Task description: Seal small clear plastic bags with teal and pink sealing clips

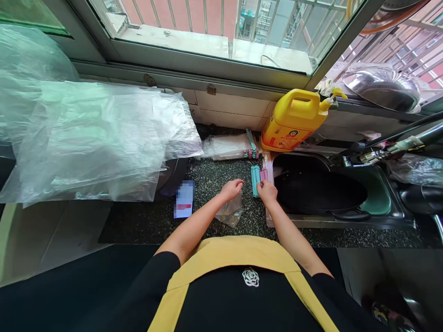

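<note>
My left hand [232, 190] is closed in a pinch, with the gathered top of a small clear plastic bag [231, 213] hanging below it over the speckled counter. My right hand [267, 192] is closed at the lower end of the bag clips, its fingertips on the teal bag clip [255, 180]. Beside that one lies a pink bag clip [264, 174], its lower end partly covered by my fingers. Farther back, more bag clips [251, 144] lie by a stack of clear plastic bags [224, 146].
To the right is a sink [380, 198] with a black pan [318, 191]. A yellow pump jug [294, 122] stands behind it, near the faucet [374, 157]. Large plastic sheeting [97, 138] covers the left. A phone [184, 199] lies on the counter [207, 173].
</note>
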A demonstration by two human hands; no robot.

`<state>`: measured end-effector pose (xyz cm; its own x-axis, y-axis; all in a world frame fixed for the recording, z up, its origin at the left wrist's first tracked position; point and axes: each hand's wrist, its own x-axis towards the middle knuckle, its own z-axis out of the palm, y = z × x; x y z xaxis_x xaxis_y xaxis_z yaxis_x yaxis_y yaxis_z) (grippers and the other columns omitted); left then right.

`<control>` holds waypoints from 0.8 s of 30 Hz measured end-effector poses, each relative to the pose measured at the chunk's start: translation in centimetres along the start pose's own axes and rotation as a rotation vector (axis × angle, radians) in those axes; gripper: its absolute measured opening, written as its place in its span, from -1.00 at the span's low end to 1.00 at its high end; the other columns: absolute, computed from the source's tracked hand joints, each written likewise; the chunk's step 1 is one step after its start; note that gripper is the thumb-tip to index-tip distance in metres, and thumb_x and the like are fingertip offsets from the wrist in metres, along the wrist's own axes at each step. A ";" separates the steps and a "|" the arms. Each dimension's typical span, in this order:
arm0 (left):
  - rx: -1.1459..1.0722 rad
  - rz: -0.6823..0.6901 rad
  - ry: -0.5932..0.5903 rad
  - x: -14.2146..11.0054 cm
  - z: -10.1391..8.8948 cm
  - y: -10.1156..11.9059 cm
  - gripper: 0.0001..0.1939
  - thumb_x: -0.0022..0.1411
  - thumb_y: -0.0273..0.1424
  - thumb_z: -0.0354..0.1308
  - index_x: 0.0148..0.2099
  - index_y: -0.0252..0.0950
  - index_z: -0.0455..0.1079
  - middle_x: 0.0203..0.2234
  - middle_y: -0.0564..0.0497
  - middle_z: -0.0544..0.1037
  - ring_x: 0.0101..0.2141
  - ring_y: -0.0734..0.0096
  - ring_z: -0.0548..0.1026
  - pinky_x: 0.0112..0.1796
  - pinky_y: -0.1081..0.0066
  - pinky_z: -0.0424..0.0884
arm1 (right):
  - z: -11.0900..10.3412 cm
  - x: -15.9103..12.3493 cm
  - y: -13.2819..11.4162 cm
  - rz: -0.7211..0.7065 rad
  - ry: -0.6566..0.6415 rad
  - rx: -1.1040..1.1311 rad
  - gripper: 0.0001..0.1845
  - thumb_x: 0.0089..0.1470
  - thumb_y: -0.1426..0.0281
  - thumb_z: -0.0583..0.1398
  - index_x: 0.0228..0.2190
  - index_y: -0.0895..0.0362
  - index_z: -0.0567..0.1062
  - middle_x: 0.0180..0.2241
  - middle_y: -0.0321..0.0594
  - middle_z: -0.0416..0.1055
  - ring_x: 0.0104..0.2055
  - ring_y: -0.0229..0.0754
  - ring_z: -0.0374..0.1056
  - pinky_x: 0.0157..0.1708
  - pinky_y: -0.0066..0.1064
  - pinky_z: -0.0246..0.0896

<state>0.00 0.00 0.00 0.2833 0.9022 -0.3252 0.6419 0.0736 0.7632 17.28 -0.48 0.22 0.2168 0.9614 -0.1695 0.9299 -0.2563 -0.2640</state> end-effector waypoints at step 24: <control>-0.904 0.084 0.549 -7.3 -6.1 2.9 -0.80 0.09 -0.31 0.05 -0.37 -0.34 0.40 -0.73 0.16 0.20 -0.69 0.62 0.11 -0.63 0.53 0.01 | -3.0 -8.6 -6.1 -0.065 -0.564 1.249 -0.55 -0.32 0.04 0.29 -0.48 0.15 0.46 -0.58 -0.34 0.33 -0.59 -0.39 0.16 -0.59 -0.53 0.04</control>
<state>-4.54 -3.80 8.01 -0.2034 0.9707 -0.1277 -0.1976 0.0871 0.9764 10.61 -6.88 6.15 -0.2453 0.8811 -0.4044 -0.0154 -0.4206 -0.9071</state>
